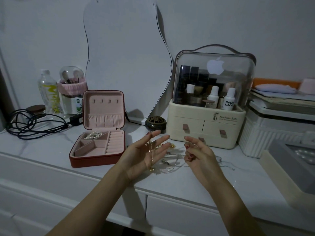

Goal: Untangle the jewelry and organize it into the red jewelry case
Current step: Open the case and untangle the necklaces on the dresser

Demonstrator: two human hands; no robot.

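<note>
The red jewelry case (95, 160) stands open on the white counter, its pink lid upright. A pearl piece (93, 135) lies in its back left compartment. My left hand (143, 155) is raised palm-up just right of the case, and a gold chain (151, 150) hangs from its fingertips down across the palm. My right hand (197, 154) hovers beside it with fingers curled, pinching a thin silver chain (177, 156). More tangled silver chains (170, 166) and small gold pieces (172, 145) lie on the counter between and under the hands.
A cream cosmetics organizer (204, 126) with a clear dome stands behind the hands. A small dark incense burner (155, 124) sits beside it. A black cable (34, 125), a bottle (48, 92) and a brush holder (72, 92) are at the left. White boxes (276, 126) stand at the right.
</note>
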